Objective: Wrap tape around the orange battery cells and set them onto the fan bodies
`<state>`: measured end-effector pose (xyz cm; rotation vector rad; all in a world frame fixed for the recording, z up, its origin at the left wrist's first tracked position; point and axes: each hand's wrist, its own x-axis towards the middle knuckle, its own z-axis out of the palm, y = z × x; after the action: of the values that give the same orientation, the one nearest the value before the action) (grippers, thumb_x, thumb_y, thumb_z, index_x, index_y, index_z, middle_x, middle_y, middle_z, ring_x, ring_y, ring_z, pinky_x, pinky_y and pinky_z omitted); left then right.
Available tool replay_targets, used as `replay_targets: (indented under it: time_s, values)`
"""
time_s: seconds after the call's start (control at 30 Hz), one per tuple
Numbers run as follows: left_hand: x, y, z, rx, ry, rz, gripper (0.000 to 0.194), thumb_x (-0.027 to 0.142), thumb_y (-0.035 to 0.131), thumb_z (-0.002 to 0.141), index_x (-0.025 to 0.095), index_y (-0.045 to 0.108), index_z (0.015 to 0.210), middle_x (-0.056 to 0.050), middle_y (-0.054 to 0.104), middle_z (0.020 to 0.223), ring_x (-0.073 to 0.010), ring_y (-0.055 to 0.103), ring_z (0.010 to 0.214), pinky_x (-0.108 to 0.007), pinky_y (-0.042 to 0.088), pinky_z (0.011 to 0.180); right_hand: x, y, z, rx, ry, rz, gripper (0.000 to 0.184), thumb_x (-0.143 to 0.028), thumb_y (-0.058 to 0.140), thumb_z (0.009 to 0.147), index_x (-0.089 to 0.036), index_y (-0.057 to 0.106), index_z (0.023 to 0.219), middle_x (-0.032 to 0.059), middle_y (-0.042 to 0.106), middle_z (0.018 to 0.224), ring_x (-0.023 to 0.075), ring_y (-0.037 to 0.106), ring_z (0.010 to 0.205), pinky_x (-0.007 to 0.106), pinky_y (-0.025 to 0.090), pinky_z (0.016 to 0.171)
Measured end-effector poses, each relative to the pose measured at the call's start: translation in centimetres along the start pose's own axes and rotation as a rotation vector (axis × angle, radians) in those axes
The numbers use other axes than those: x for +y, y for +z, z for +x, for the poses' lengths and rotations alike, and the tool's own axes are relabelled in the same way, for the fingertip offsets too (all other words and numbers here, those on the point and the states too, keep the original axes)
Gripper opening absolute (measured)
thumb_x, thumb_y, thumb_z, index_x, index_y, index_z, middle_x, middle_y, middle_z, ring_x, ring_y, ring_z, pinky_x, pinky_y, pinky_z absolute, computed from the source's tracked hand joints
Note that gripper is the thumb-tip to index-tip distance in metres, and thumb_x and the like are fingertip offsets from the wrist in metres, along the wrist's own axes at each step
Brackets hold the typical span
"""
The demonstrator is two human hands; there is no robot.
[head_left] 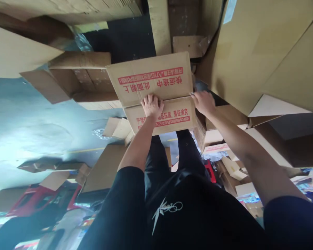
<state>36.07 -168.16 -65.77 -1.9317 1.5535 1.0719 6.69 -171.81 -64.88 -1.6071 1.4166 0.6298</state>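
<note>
A brown cardboard box [156, 95] with red Chinese printing is in front of me, its two top flaps meeting along a seam across the middle. My left hand [152, 106] lies over that seam, fingers spread and slightly bent, pressing on the cardboard. At the right end of the seam, my right hand [205, 103] has its fingers closed on the edge of the box. Whether tape or another small thing is between those fingers, I cannot make out.
An open cardboard box [91, 80] stands to the left, flaps spread. Large cartons [263, 48] crowd the right, with more boxes lower right [232, 168]. Red crates [32, 201] are at lower left. Grey floor [41, 121] shows on the left.
</note>
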Motion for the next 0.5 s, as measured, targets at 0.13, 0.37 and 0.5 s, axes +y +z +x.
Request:
replay_targets:
  time_s: [0.13, 0.37, 0.5]
  values:
    - [3.2, -0.1, -1.6, -0.148, -0.052, 0.052, 0.043, 0.044, 0.041, 0.112, 0.018, 0.075, 0.114, -0.021, 0.064, 0.140, -0.0400, 0.051, 0.136, -0.060, 0.036, 0.120, -6.1, 2.7, 6.4, 0.162, -0.344, 0.171, 0.048, -0.037, 0.031, 0.121, -0.019, 0.068, 0.146, 0.0138, 0.058, 0.170, 0.0280, 0.044, 0.164, 0.051, 0.031, 0.138]
    - [6.8, -2.8, -20.5, -0.450, -0.032, 0.083, 0.035, 0.046, 0.049, 0.109, 0.028, 0.077, 0.098, -0.018, 0.075, 0.104, -0.0404, 0.072, 0.105, -0.055, 0.057, 0.092, -6.0, 4.1, 12.1, 0.190, -0.467, 0.291, 0.050, -0.030, 0.032, 0.118, -0.014, 0.065, 0.152, 0.0130, 0.062, 0.167, 0.0243, 0.046, 0.164, 0.050, 0.029, 0.141]
    - [4.9, -4.7, -28.6, -0.687, -0.089, -0.161, 0.013, 0.039, 0.076, 0.088, 0.034, 0.079, 0.100, -0.014, 0.079, 0.115, -0.0397, 0.074, 0.115, -0.055, 0.060, 0.099, -5.3, 2.6, 11.0, 0.078, -0.511, 0.241, 0.053, -0.035, 0.030, 0.118, -0.020, 0.067, 0.153, 0.0080, 0.053, 0.176, 0.0235, 0.035, 0.169, 0.050, 0.023, 0.143]
